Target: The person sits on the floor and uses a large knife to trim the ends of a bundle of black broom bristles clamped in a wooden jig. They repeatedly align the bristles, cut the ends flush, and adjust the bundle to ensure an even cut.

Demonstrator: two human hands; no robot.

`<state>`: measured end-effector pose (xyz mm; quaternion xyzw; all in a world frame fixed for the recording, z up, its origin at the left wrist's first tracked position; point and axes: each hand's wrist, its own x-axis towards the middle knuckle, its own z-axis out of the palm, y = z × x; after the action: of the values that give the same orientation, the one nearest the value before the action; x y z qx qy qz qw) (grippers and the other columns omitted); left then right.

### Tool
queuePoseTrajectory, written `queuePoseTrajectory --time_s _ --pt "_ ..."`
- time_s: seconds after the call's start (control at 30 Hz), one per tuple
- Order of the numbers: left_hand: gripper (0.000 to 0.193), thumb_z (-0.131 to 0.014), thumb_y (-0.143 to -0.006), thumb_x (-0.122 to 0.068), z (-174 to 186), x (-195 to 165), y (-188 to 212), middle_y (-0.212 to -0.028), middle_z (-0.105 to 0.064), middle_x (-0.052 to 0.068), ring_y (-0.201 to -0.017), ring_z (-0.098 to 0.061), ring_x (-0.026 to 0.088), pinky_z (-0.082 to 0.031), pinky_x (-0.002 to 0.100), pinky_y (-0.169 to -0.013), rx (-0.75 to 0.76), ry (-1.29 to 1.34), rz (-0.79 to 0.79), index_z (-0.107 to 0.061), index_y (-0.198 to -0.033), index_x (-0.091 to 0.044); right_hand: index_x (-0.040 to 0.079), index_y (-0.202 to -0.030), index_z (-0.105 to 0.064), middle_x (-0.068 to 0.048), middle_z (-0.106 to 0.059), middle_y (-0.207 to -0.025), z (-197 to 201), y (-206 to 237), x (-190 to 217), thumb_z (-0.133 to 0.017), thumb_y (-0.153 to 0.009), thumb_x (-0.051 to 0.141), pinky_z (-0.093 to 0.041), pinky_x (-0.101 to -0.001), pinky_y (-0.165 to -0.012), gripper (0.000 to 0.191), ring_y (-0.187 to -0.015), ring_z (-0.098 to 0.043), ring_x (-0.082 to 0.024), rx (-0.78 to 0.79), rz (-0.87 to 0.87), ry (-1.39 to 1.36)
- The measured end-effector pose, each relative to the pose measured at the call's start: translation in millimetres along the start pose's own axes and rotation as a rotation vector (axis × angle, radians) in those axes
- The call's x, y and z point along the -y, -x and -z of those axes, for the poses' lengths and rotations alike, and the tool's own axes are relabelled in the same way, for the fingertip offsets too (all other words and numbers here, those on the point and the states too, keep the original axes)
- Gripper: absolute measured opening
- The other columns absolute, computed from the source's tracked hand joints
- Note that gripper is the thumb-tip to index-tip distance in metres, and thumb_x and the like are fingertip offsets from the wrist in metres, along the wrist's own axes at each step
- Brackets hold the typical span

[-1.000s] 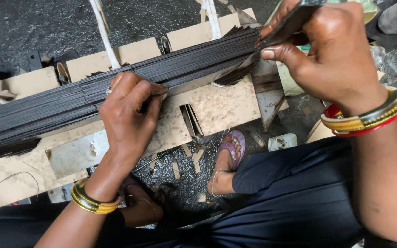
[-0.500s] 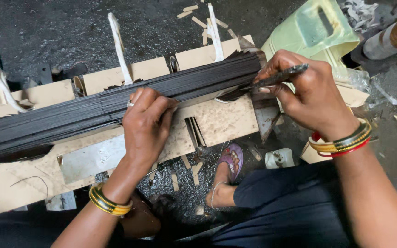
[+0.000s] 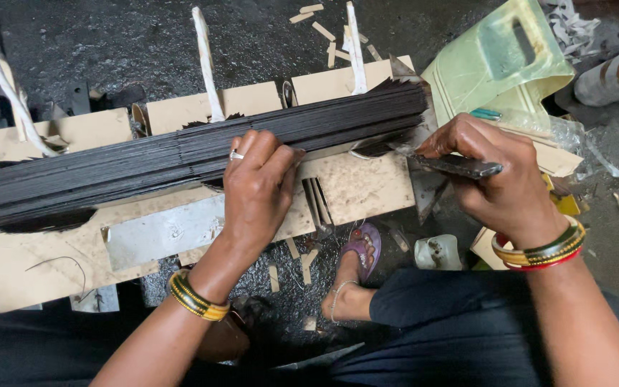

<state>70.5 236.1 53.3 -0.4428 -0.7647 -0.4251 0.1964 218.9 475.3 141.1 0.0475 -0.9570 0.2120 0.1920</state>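
A long bundle of thin dark strips (image 3: 145, 161) lies across a low wooden work board (image 3: 352, 190), running from the left edge to the upper right. My left hand (image 3: 256, 190) presses down on the middle of the bundle, fingers spread over it, a ring on one finger. My right hand (image 3: 496, 172) sits at the bundle's right end, shut on a dark flat metal blade (image 3: 460, 166) held close to the strip ends. Both wrists wear yellow and dark bangles.
White cords (image 3: 205, 61) stand up behind the bundle. A pale green plastic bag (image 3: 496, 64) lies at the upper right. My foot in a purple sandal (image 3: 360, 254) rests on dark ground strewn with wood chips. A small white cup (image 3: 437, 252) sits beside it.
The right hand has come down from above the bundle to its right end, and the blade now lies low and flat. The left hand stays pressed on the bundle.
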Motion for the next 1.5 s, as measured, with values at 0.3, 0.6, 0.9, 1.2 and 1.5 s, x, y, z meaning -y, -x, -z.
queuePoseTrajectory --time_s 0.3,0.6,0.9,1.2,1.5 --pt "0.017 -0.076 -0.081 0.005 -8.9 -2.3 5.3 -0.086 -0.048 0.01 -0.086 -0.052 0.028 -0.039 0.042 -0.077 0.0 -0.067 -0.045 -0.068 -0.093 -0.003 -0.003 -0.091 -0.052 -0.013 -0.065 -0.091 1.2 2.4 -2.6 -0.058 -0.063 -0.02 -0.056 -0.0365 -0.08 0.033 -0.097 -0.073 -0.03 0.022 0.011 -0.03" --pt "0.019 -0.075 -0.082 0.007 -15.1 -3.4 10.7 -0.085 -0.048 0.009 -0.085 -0.051 0.027 -0.039 0.041 -0.078 -0.024 -0.122 -0.072 -0.069 -0.098 -0.003 -0.003 -0.09 -0.048 -0.013 -0.067 -0.094 1.4 4.7 -4.4 -0.058 -0.067 -0.02 -0.057 -0.0355 -0.08 0.031 -0.097 -0.073 -0.029 0.022 0.019 -0.011" --pt "0.016 -0.076 -0.086 0.006 -22.1 -5.8 13.6 -0.086 -0.05 0.01 -0.084 -0.049 0.028 -0.039 0.043 -0.079 -0.088 -0.108 -0.047 -0.066 -0.095 -0.002 -0.002 -0.091 -0.052 -0.013 -0.069 -0.095 3.9 5.2 -4.0 -0.065 -0.072 -0.018 -0.056 -0.037 -0.079 0.027 -0.095 -0.072 -0.03 0.048 0.043 0.018" --pt "0.02 -0.074 -0.083 0.007 -23.4 -7.5 14.4 -0.089 -0.051 0.01 -0.087 -0.051 0.029 -0.04 0.043 -0.081 -0.064 -0.085 -0.021 -0.068 -0.1 -0.003 -0.003 -0.096 -0.063 -0.014 -0.071 -0.096 6.3 -15.1 -10.7 -0.072 -0.079 -0.013 -0.055 -0.0351 -0.076 0.022 -0.09 -0.072 -0.026 0.034 -0.123 0.044" --pt "0.019 -0.074 -0.083 0.005 -21.5 -4.0 15.9 -0.089 -0.051 0.01 -0.087 -0.051 0.029 -0.04 0.043 -0.081 -0.041 -0.115 -0.051 -0.069 -0.1 -0.002 -0.002 -0.094 -0.059 -0.012 -0.072 -0.099 8.5 -7.7 -9.8 -0.058 -0.076 -0.019 -0.057 -0.0329 -0.082 0.025 -0.097 -0.076 -0.024 0.038 -0.107 -0.073"
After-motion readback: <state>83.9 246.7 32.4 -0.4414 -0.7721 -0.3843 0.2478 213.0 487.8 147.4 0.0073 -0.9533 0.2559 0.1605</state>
